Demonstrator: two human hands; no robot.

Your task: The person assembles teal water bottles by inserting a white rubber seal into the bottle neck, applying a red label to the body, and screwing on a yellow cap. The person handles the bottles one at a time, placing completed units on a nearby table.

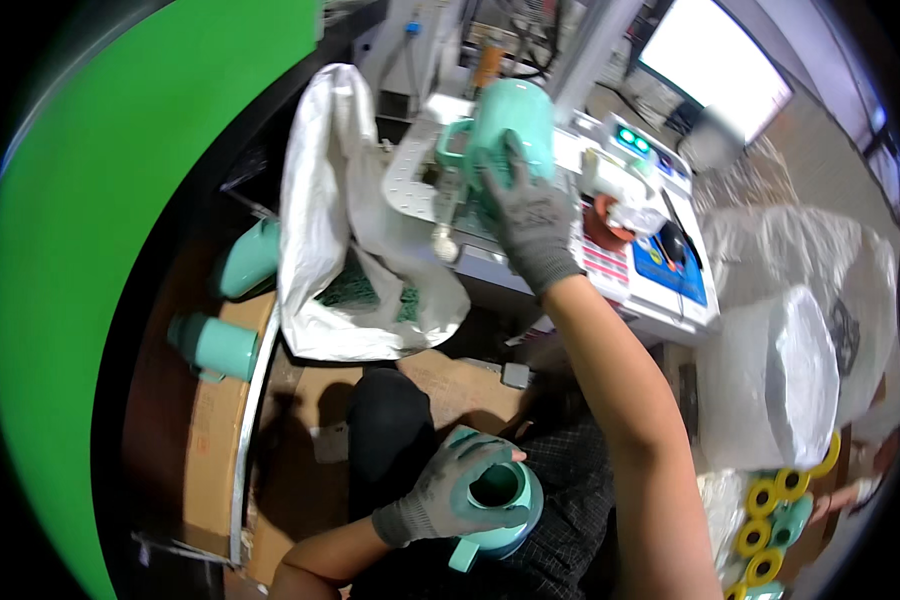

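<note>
Head view: we judge the work to be midway, with one jug being handled at the table, one on our lap and two more at our left; which are finished, we cannot tell.
Green panel (160, 130): sweeps bright and curved along our left side.
Work table (685, 312): stands ahead of us and to the right.
White sack (310, 320): gapes beside the table, green scraps (355, 290) inside.
Table jug (515, 105): teal, smooth and glossy, closed end uppermost, handle toward our left; whether it rests on anything, we cannot tell.
Right hand (535, 215): gray-gloved, fingers spread against that jug's near side; we cannot tell how firmly it grips.
Lap jug (500, 537): also teal, its round mouth open and facing up at us, handle pointing lower left.
Left hand (440, 490): gloved too, curled around the lap jug's neck, holding it.
Side jugs (225, 347): two, teal, near the cardboard (210, 450) at our left.
</note>
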